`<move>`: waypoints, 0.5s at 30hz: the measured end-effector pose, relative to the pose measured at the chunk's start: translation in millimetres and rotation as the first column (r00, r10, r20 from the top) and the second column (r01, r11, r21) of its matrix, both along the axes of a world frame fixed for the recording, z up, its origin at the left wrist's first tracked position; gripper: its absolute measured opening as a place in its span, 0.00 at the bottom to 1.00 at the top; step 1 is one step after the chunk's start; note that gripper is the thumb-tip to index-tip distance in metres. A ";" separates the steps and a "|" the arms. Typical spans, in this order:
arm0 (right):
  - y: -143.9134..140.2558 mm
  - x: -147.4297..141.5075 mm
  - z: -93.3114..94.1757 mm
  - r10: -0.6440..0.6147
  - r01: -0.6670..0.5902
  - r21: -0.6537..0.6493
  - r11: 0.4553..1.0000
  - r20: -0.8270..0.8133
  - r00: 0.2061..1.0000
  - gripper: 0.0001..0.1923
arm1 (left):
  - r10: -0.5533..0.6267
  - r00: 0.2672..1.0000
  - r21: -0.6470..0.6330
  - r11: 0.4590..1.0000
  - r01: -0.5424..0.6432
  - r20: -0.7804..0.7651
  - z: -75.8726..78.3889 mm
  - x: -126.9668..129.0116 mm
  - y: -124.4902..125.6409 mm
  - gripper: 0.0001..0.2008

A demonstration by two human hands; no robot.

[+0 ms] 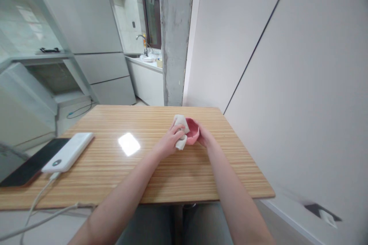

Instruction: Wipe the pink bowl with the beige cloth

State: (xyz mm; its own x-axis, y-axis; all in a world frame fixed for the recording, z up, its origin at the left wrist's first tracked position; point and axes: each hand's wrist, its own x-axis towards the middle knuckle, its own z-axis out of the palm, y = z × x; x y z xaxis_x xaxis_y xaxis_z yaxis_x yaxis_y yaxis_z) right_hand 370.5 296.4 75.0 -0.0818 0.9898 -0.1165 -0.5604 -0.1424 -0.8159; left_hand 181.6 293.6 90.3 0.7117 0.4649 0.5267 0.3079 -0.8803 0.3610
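Note:
A pink bowl (193,136) is held tilted on its side over the far half of the wooden table (155,116), its opening facing partly left. My right hand (204,134) is closed round the bowl's right side; some of its fingers are hidden behind the bowl. In my left hand (171,138) a crumpled white cloth (181,121), perhaps a paper tissue, is gripped, and its edge touches the bowl's left rim. The ends of the cloth stick out above and below the fingers.
On the table's left lie a white power bank (70,153) with a plugged-in cable (37,199) and a dark flat device (34,162). A white wall panel (276,84) borders the right side. Beyond stand a concrete pillar (176,38) and a sink counter with a faucet (145,44).

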 end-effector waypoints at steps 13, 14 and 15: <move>-5.4 -40.5 -14.0 -0.458 0.462 0.121 0.879 -0.061 0.887 0.20 | 0.185 0.963 -0.130 0.978 -0.162 0.194 -10.3 12.2 -4.7 0.14; -7.6 -39.6 -10.1 -0.434 0.438 0.129 0.890 -0.056 0.899 0.20 | 0.185 0.963 -0.113 0.980 -0.165 0.197 -8.1 11.2 -5.8 0.13; -9.9 -36.9 -5.1 -0.400 0.403 0.141 0.904 -0.047 0.915 0.21 | 0.184 0.963 -0.098 0.981 -0.167 0.196 -5.6 10.0 -7.1 0.12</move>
State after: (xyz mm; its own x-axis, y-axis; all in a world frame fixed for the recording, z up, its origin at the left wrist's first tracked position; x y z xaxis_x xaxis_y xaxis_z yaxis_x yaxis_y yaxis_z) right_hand 333.6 286.4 69.9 0.3254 0.9452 0.0281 -0.5591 0.2163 -0.8004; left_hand 191.6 286.5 84.8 0.4969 0.6194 0.6079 0.3678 -0.7847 0.4989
